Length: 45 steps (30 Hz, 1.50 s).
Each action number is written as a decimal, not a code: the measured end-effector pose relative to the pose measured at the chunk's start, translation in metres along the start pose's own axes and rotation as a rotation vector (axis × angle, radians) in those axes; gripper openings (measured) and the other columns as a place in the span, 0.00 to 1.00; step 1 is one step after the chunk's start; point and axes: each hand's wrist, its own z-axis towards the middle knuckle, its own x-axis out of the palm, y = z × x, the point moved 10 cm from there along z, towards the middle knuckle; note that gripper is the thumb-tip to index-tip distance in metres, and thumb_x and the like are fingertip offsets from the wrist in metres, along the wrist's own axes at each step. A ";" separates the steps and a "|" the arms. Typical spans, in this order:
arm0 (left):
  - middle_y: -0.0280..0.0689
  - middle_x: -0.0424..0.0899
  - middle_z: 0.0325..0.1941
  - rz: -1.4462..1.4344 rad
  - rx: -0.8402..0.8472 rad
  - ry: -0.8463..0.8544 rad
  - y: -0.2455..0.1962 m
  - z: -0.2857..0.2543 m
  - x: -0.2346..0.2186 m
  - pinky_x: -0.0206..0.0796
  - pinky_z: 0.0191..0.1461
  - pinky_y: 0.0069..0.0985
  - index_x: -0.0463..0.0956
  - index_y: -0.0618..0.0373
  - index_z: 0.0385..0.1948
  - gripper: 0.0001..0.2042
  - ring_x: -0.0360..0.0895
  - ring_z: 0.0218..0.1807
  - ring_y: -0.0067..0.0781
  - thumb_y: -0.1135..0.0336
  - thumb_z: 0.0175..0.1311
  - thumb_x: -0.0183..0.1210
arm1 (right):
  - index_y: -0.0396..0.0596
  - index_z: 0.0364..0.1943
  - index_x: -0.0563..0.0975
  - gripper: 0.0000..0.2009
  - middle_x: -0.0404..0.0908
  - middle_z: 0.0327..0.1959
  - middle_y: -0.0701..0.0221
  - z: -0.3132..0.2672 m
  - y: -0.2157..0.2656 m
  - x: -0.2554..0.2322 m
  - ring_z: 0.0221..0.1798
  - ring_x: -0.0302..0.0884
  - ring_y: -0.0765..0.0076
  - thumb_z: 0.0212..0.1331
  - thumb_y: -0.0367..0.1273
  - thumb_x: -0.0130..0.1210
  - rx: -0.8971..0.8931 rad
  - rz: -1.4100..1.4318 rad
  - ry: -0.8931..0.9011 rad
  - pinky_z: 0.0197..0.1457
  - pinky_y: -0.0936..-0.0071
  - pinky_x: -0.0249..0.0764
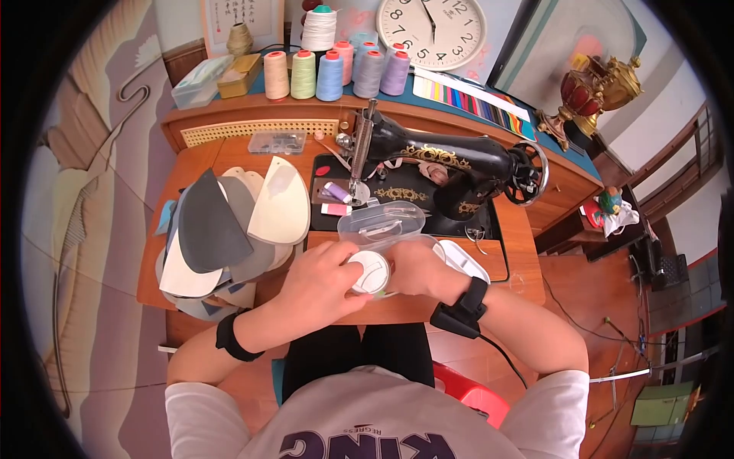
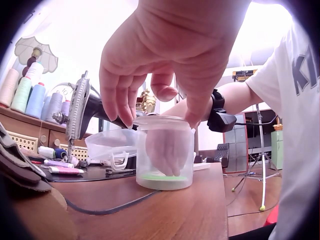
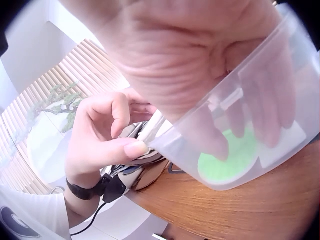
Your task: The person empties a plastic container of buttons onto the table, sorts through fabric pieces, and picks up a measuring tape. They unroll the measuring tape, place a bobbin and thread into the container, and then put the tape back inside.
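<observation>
My left hand (image 1: 321, 275) pinches a round white disc (image 1: 370, 271) by its rim, with a thin dark line across its face. In the left wrist view, this hand is over a translucent plastic box (image 2: 142, 162) on the table. My right hand (image 1: 417, 264) reaches down inside the box, fingers mostly straight. Through the box wall, the right wrist view shows a green disc (image 3: 235, 160) under the thumb and a white flat piece (image 3: 286, 145) by the other fingertips. The box's clear lid (image 1: 382, 222) stands folded back.
A black sewing machine (image 1: 436, 153) stands behind the box. Stacked fabric pieces (image 1: 214, 222) lie left. Small purple (image 1: 337, 192) and pink (image 1: 336, 209) thread spools lie near the needle. A white case (image 1: 465, 260) is right of my right hand. Large thread cones (image 1: 329, 76) line the back shelf.
</observation>
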 end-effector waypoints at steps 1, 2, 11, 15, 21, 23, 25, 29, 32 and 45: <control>0.41 0.76 0.45 -0.001 0.001 -0.002 0.000 -0.001 0.001 0.68 0.44 0.33 0.72 0.60 0.15 0.14 0.75 0.44 0.42 0.64 0.44 0.69 | 0.46 0.31 0.83 0.12 0.83 0.30 0.59 0.002 0.006 0.005 0.37 0.81 0.54 0.41 0.35 0.62 -0.067 -0.038 0.011 0.44 0.64 0.75; 0.42 0.76 0.45 0.000 0.013 -0.031 0.000 -0.002 0.001 0.69 0.44 0.33 0.72 0.60 0.15 0.14 0.75 0.45 0.42 0.64 0.44 0.69 | 0.46 0.31 0.83 0.12 0.83 0.30 0.59 0.003 0.004 0.005 0.37 0.81 0.54 0.41 0.35 0.62 -0.068 -0.041 0.011 0.44 0.64 0.75; 0.41 0.77 0.46 -0.029 -0.008 -0.039 0.006 -0.001 -0.001 0.69 0.44 0.33 0.69 0.59 0.14 0.16 0.75 0.44 0.42 0.64 0.44 0.69 | 0.42 0.33 0.82 0.10 0.81 0.30 0.54 -0.013 0.007 -0.018 0.38 0.80 0.52 0.47 0.32 0.59 -0.112 -0.039 0.000 0.43 0.65 0.74; 0.40 0.79 0.44 -0.091 -0.042 -0.028 0.008 0.011 -0.011 0.69 0.41 0.33 0.64 0.58 0.13 0.19 0.76 0.41 0.42 0.63 0.43 0.70 | 0.40 0.36 0.82 0.10 0.83 0.30 0.58 -0.032 0.009 -0.062 0.36 0.83 0.61 0.48 0.28 0.59 -0.264 0.256 -0.169 0.42 0.70 0.76; 0.39 0.79 0.40 -0.135 -0.009 0.091 -0.006 0.056 0.003 0.67 0.40 0.34 0.68 0.58 0.21 0.17 0.76 0.40 0.42 0.61 0.44 0.69 | 0.39 0.38 0.81 0.13 0.82 0.33 0.60 -0.047 -0.030 -0.097 0.35 0.81 0.62 0.46 0.28 0.60 -0.164 0.364 -0.395 0.41 0.71 0.77; 0.39 0.79 0.39 -0.127 -0.006 0.169 -0.005 0.066 0.019 0.66 0.43 0.34 0.70 0.58 0.25 0.17 0.76 0.41 0.42 0.61 0.44 0.69 | 0.40 0.40 0.80 0.14 0.80 0.35 0.59 -0.056 -0.033 -0.100 0.36 0.80 0.60 0.46 0.28 0.60 -0.187 0.287 -0.468 0.42 0.69 0.76; 0.37 0.79 0.33 0.021 0.231 0.063 -0.019 0.074 0.030 0.63 0.45 0.36 0.75 0.56 0.34 0.19 0.77 0.41 0.40 0.58 0.42 0.69 | 0.42 0.43 0.79 0.17 0.77 0.40 0.58 -0.065 -0.039 -0.097 0.42 0.77 0.53 0.46 0.30 0.62 -0.204 0.201 -0.536 0.46 0.65 0.75; 0.36 0.79 0.33 0.096 0.279 0.159 -0.017 0.083 0.054 0.60 0.47 0.37 0.76 0.55 0.34 0.19 0.76 0.43 0.37 0.57 0.41 0.69 | 0.41 0.52 0.73 0.22 0.75 0.46 0.55 -0.066 -0.055 -0.073 0.47 0.75 0.49 0.48 0.29 0.59 -0.196 0.265 -0.455 0.51 0.62 0.73; 0.35 0.80 0.34 0.115 0.389 0.199 -0.024 0.086 0.060 0.61 0.53 0.40 0.76 0.54 0.33 0.19 0.76 0.45 0.36 0.57 0.40 0.69 | 0.41 0.53 0.72 0.23 0.75 0.47 0.55 -0.068 -0.057 -0.066 0.48 0.75 0.48 0.49 0.28 0.58 -0.222 0.331 -0.433 0.52 0.62 0.72; 0.32 0.82 0.34 0.333 0.677 0.311 -0.045 0.074 0.091 0.37 0.73 0.62 0.78 0.52 0.24 0.13 0.70 0.59 0.36 0.60 0.35 0.70 | 0.38 0.60 0.66 0.24 0.75 0.54 0.58 -0.059 -0.068 -0.044 0.52 0.76 0.63 0.56 0.24 0.53 -0.225 0.545 -0.304 0.52 0.70 0.76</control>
